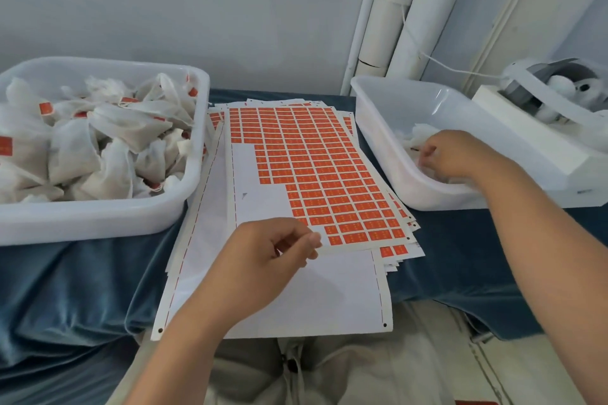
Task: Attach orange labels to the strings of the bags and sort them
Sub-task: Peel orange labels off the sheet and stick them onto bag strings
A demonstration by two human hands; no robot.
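A stack of label sheets lies on the blue cloth, and everything here is placed from this stack. The top sheet is full of orange labels, but its left side and near part are already bare white backing.

The left hand is at the near edge of the stack, over the bare backing. Its fingers are curled, and the tips of thumb and forefinger come together just beside the nearest row of orange labels. I cannot tell if a label or the sheet edge is between them.

To the right of the stack stands the right tub, white and touching the edge of the sheets. The right hand is down inside it, well apart from the stack. Its fingers are bent into the few bags on the tub floor and grasp the white fabric.

To the left of the stack stands the left tub, heaped with labelled bags; orange labels show on several of them. This tub is near the left hand, but the hand does not touch it.

Beyond the right tub, farther right of the stack, a white device sits.
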